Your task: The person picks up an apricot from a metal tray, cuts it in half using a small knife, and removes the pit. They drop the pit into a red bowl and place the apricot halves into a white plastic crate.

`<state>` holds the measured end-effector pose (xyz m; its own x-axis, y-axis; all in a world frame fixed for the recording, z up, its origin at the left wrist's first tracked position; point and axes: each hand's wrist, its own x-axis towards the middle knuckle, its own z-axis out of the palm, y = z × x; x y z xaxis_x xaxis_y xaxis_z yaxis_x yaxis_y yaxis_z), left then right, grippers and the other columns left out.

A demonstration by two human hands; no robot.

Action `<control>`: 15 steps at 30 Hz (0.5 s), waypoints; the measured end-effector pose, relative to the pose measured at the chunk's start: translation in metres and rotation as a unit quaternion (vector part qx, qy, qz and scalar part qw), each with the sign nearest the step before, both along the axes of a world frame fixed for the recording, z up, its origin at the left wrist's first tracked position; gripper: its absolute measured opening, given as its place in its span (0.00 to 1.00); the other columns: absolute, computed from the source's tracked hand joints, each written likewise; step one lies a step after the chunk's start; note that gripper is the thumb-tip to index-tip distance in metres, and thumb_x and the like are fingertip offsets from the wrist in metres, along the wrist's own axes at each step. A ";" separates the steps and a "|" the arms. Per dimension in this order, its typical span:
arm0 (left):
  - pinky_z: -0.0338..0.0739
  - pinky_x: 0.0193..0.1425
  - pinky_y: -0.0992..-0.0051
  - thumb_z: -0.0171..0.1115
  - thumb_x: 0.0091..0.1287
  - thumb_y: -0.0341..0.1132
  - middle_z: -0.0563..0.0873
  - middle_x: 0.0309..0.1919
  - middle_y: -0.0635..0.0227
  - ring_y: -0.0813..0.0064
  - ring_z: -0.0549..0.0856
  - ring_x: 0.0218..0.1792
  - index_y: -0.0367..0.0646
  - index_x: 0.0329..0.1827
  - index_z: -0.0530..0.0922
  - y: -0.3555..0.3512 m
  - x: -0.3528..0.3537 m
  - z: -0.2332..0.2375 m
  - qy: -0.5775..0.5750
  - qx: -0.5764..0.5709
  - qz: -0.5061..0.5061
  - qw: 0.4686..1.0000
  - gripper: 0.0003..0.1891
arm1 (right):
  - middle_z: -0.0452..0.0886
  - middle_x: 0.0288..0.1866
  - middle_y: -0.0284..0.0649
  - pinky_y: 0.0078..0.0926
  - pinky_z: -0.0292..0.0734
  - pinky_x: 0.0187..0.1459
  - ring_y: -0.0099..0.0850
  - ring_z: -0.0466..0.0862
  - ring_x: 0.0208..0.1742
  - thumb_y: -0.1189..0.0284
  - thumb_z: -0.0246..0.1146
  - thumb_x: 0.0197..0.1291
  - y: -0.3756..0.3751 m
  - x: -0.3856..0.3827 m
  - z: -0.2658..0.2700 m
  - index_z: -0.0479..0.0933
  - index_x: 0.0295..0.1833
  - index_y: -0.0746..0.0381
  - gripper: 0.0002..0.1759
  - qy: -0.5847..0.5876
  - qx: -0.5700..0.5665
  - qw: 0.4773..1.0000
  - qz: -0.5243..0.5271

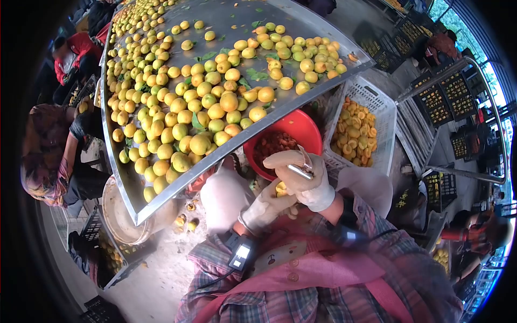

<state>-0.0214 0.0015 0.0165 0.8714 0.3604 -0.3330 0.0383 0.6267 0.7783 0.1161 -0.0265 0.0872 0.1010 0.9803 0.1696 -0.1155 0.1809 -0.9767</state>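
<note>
Both my hands are in pale work gloves, close together above my lap. My left hand (264,207) is closed around a yellow apricot (281,188), which shows between the gloves. My right hand (304,183) is curled beside it, gripping a small shiny metal tool (300,171) whose exact kind I cannot make out. Just beyond my hands sits a red basin (311,132) with a heap of reddish-brown pits (277,144) inside. To its right stands a white crate (384,126) holding split orange apricot halves (353,132).
A metal table (231,32) with whole apricots (199,102) and leaves spans the front; its edge runs close to my hands. A white bucket (113,207) stands left. Seated people (48,151) work nearby. Black crates (447,97) and a metal cart (417,132) are on the right.
</note>
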 end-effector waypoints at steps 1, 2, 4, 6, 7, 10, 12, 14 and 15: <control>0.81 0.37 0.75 0.61 0.69 0.31 0.82 0.40 0.65 0.76 0.83 0.33 0.40 0.60 0.69 -0.002 0.000 0.003 0.008 -0.006 0.017 1.000 0.18 | 0.83 0.43 0.34 0.16 0.73 0.44 0.16 0.78 0.42 0.79 0.60 0.62 0.000 0.002 -0.003 0.80 0.50 0.69 0.12 0.001 0.001 1.000 -0.002; 0.81 0.37 0.75 0.60 0.69 0.31 0.82 0.39 0.65 0.76 0.83 0.32 0.40 0.60 0.69 -0.003 0.001 0.005 0.015 -0.012 0.034 0.999 0.18 | 0.82 0.42 0.34 0.16 0.74 0.43 0.16 0.78 0.42 0.80 0.59 0.62 -0.001 0.004 -0.006 0.79 0.52 0.70 0.14 -0.060 0.035 0.997 -0.015; 0.81 0.36 0.76 0.60 0.69 0.31 0.82 0.38 0.65 0.77 0.83 0.32 0.39 0.60 0.69 -0.006 0.002 0.004 -0.006 -0.014 0.045 0.999 0.18 | 0.78 0.37 0.30 0.14 0.73 0.40 0.15 0.77 0.39 0.82 0.55 0.63 0.001 0.015 -0.004 0.72 0.60 0.71 0.19 0.129 -0.026 0.991 0.021; 0.81 0.36 0.76 0.60 0.69 0.30 0.82 0.38 0.65 0.77 0.83 0.32 0.39 0.61 0.69 -0.008 0.002 0.002 -0.027 -0.017 0.056 0.998 0.19 | 0.76 0.37 0.28 0.13 0.72 0.34 0.16 0.76 0.32 0.82 0.53 0.63 0.004 0.021 -0.018 0.70 0.62 0.70 0.21 0.192 -0.032 0.981 -0.011; 0.80 0.36 0.76 0.60 0.69 0.30 0.82 0.38 0.65 0.77 0.83 0.32 0.38 0.62 0.69 -0.009 0.003 0.001 -0.021 -0.008 0.058 0.998 0.19 | 0.75 0.36 0.27 0.12 0.71 0.31 0.16 0.76 0.30 0.81 0.54 0.63 0.003 0.023 -0.023 0.71 0.61 0.69 0.20 0.203 -0.041 0.977 -0.045; 0.80 0.35 0.77 0.59 0.68 0.29 0.82 0.38 0.65 0.78 0.83 0.31 0.38 0.63 0.68 -0.009 0.003 0.000 -0.015 0.010 0.057 0.998 0.21 | 0.61 0.16 0.25 0.18 0.57 0.16 0.17 0.62 0.13 0.73 0.51 0.71 0.004 0.016 -0.010 0.73 0.57 0.66 0.13 0.229 -0.104 0.958 -0.140; 0.80 0.35 0.77 0.59 0.68 0.29 0.83 0.38 0.65 0.78 0.83 0.31 0.38 0.63 0.68 -0.010 0.003 0.000 -0.014 0.018 0.052 0.998 0.21 | 0.61 0.16 0.26 0.18 0.57 0.16 0.17 0.62 0.13 0.73 0.51 0.71 0.003 0.021 -0.020 0.73 0.57 0.65 0.13 0.104 -0.093 0.977 -0.164; 0.80 0.35 0.78 0.60 0.68 0.29 0.83 0.37 0.65 0.78 0.83 0.31 0.38 0.62 0.69 -0.012 0.004 -0.002 0.004 0.033 0.069 0.997 0.20 | 0.60 0.16 0.26 0.18 0.57 0.16 0.17 0.62 0.13 0.73 0.51 0.71 -0.001 0.027 -0.029 0.73 0.57 0.65 0.13 -0.023 -0.082 0.979 -0.186; 0.80 0.35 0.78 0.60 0.68 0.29 0.83 0.37 0.65 0.78 0.83 0.31 0.38 0.62 0.69 -0.012 0.005 -0.003 0.005 0.033 0.067 0.997 0.20 | 0.68 0.26 0.27 0.17 0.65 0.23 0.16 0.69 0.21 0.77 0.55 0.65 -0.004 0.029 -0.031 0.75 0.56 0.65 0.14 0.157 -0.072 0.978 -0.118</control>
<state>-0.0161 -0.0109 0.0139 0.8104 0.4955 -0.3125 -0.0356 0.5741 0.8180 0.1452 -0.0309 0.0559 0.3522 0.9349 -0.0438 -0.3849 0.1021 -0.9173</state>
